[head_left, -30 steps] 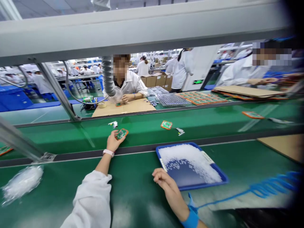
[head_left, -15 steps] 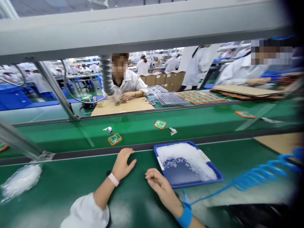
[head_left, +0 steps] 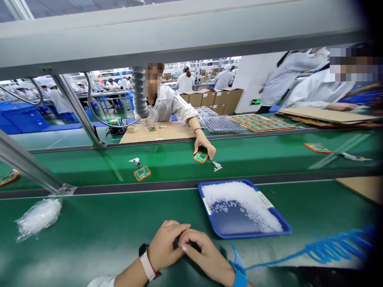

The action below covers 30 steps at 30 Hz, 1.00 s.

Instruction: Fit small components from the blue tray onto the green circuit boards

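Observation:
My left hand and my right hand meet low at the front of the green table. Their fingers are curled and pressed together around a small dark thing that I cannot make out. A pink watch strap is on my left wrist and a blue strap on my right. A green circuit board with an orange rim lies alone on the conveyor belt beyond my hands, with a small white part behind it.
A blue tray of small white pieces sits right of my hands. A clear bag of white pieces lies at the left. A blue coiled cord runs right. Across the belt a co-worker's hand covers another board.
My left hand let go of the circuit board on the belt and drew back. Both hands came together near the table's front. The co-worker reached out to the other board.

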Available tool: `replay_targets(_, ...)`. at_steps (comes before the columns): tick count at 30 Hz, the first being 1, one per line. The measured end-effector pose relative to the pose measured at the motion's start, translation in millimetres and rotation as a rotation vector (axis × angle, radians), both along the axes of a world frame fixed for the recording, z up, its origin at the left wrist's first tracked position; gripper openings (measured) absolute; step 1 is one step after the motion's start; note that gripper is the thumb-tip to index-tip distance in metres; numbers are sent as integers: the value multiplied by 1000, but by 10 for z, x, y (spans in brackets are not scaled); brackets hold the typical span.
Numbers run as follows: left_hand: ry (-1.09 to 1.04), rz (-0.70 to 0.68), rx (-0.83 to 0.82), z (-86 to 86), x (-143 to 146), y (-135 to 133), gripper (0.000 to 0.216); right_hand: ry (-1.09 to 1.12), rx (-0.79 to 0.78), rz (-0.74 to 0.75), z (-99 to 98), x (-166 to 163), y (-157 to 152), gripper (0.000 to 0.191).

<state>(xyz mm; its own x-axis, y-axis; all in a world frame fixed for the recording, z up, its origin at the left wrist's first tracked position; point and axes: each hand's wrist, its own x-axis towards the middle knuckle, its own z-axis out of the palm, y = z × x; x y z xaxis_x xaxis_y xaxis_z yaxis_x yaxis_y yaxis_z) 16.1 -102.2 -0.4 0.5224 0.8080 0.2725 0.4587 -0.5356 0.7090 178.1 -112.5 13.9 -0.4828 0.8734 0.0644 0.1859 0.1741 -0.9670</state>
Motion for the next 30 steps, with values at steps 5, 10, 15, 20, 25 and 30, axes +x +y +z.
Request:
replay_targets(5,-25,50,-68,80,15,16,31,141,-63,-46,-56,48,71,29)
replay_targets(10,-12,23,-76,92,21,-12,18,138,-74,-152,-78,71,75,31)
replay_targets(15,42,47,-72,-11,-20,11,18,9,34,-170,-72,31,39,26)
replay_targets(20,23,-13,-99,36,9,16,21,-135,80,-166,-72,25,33,26)
replay_targets(25,13,36,-108,46,37,27,26,-80,0,-96,-60,77,85,31)
replay_targets(30,-37,20,-109,79,21,1,24,59,-111,-72,-56,107,90,38)
